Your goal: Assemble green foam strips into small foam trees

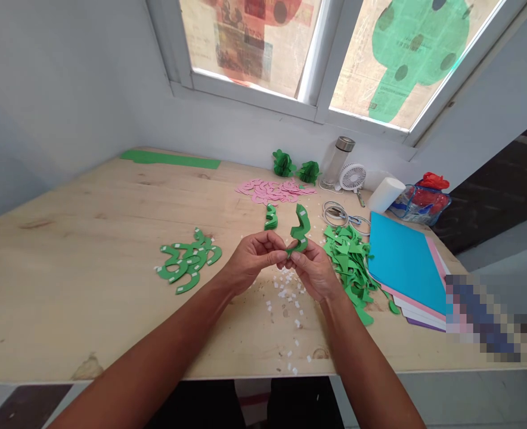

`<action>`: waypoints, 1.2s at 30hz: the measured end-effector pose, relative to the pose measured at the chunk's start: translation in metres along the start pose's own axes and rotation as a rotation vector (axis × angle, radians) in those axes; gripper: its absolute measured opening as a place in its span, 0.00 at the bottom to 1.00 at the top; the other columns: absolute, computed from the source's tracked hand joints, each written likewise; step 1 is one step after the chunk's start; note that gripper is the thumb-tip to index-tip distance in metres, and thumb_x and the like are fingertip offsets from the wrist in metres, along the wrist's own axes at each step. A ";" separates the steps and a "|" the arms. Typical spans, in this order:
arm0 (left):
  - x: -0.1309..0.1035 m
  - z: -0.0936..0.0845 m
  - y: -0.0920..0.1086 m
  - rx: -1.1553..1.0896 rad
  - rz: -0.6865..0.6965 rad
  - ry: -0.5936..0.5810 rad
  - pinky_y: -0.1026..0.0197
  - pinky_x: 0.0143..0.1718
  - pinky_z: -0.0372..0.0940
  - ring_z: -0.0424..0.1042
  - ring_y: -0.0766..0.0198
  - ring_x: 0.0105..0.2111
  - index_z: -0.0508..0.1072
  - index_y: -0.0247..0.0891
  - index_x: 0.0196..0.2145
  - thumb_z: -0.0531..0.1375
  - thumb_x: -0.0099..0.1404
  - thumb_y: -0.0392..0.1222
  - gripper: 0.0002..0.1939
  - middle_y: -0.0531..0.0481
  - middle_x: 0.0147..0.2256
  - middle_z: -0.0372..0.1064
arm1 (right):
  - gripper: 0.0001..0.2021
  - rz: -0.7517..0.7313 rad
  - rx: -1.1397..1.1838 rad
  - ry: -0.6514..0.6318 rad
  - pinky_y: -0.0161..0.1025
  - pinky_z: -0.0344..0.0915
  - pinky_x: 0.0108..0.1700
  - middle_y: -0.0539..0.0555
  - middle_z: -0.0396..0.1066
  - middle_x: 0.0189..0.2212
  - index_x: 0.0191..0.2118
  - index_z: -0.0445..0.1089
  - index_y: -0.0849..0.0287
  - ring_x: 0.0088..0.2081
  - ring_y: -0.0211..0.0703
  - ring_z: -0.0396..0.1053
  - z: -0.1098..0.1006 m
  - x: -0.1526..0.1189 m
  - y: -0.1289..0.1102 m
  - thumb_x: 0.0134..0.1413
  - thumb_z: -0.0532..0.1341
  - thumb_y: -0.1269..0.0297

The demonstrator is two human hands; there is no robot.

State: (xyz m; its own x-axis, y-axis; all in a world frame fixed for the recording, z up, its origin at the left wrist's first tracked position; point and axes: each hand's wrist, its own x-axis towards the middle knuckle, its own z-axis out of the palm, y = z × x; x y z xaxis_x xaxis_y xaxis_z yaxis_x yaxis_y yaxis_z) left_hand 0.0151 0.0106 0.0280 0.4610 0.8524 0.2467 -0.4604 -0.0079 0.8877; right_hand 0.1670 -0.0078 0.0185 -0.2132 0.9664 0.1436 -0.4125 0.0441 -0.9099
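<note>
Between my two hands stands a wavy green cut-out (pixel 301 223), shaped like a 3, with small white squares on it; it looks several layers thick. My right hand (pixel 313 271) pinches its lower end. The fingers of my left hand (pixel 259 255) are closed at the same lower end, touching my right fingertips. Just behind my hands lies a small stack of similar green cut-outs (pixel 270 217). Left of my left hand is a loose pile of curved green cut-outs (pixel 192 260) with white squares. Small white bits (pixel 285 289) are scattered on the table below my hands.
Green scraps (pixel 350 259) lie right of my hands, beside coloured sheets (pixel 406 256) with blue on top. Scissors (pixel 335 213), pink cut-outs (pixel 275 189), green folded-paper shapes (pixel 284 164), a bottle (pixel 337 161), a small fan (pixel 352 177) and a white roll (pixel 386 195) are farther back.
</note>
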 end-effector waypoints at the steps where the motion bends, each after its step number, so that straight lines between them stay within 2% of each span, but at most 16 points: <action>1: 0.000 -0.001 0.000 0.000 -0.002 -0.007 0.63 0.31 0.63 0.69 0.67 0.25 0.72 0.34 0.27 0.66 0.55 0.35 0.05 0.51 0.23 0.71 | 0.11 -0.003 -0.014 0.003 0.37 0.57 0.31 0.48 0.68 0.24 0.30 0.73 0.57 0.26 0.37 0.64 0.000 0.000 0.000 0.41 0.70 0.58; 7: 0.001 -0.005 -0.001 0.011 0.002 -0.008 0.63 0.31 0.62 0.69 0.67 0.26 0.72 0.34 0.27 0.66 0.55 0.35 0.05 0.52 0.23 0.71 | 0.11 0.007 -0.020 0.026 0.36 0.57 0.31 0.48 0.68 0.24 0.32 0.74 0.56 0.26 0.36 0.63 0.000 0.000 0.000 0.41 0.70 0.59; 13: 0.002 -0.009 -0.003 0.077 0.014 0.050 0.63 0.31 0.63 0.68 0.66 0.25 0.73 0.34 0.26 0.67 0.53 0.37 0.06 0.52 0.22 0.69 | 0.12 0.016 -0.005 0.080 0.36 0.57 0.30 0.48 0.68 0.25 0.34 0.74 0.56 0.25 0.35 0.62 0.001 0.000 0.001 0.41 0.70 0.59; 25: 0.001 -0.007 0.001 0.119 -0.022 0.083 0.61 0.31 0.64 0.68 0.66 0.25 0.74 0.34 0.27 0.68 0.51 0.40 0.08 0.51 0.22 0.70 | 0.14 0.024 -0.042 0.113 0.36 0.59 0.30 0.48 0.68 0.25 0.35 0.74 0.56 0.25 0.36 0.61 -0.003 0.002 0.003 0.40 0.70 0.57; 33: 0.002 -0.008 -0.002 0.111 -0.043 0.111 0.62 0.31 0.64 0.67 0.68 0.25 0.76 0.34 0.29 0.68 0.50 0.38 0.08 0.48 0.31 0.75 | 0.12 -0.032 -0.059 0.092 0.35 0.57 0.30 0.48 0.66 0.24 0.36 0.73 0.56 0.26 0.35 0.61 -0.004 0.002 0.006 0.44 0.68 0.59; 36: 0.003 -0.008 -0.004 0.110 -0.035 0.103 0.63 0.31 0.63 0.66 0.69 0.25 0.76 0.35 0.29 0.68 0.51 0.37 0.07 0.49 0.29 0.74 | 0.10 -0.035 -0.064 0.112 0.35 0.56 0.30 0.47 0.66 0.23 0.34 0.73 0.56 0.25 0.35 0.60 -0.004 0.003 0.006 0.44 0.68 0.60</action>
State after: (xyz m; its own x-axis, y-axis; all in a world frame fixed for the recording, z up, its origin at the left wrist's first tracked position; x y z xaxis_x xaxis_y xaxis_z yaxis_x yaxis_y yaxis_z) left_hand 0.0117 0.0172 0.0220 0.3924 0.9022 0.1788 -0.3567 -0.0299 0.9337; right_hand 0.1675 -0.0033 0.0114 -0.0977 0.9861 0.1343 -0.3595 0.0909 -0.9287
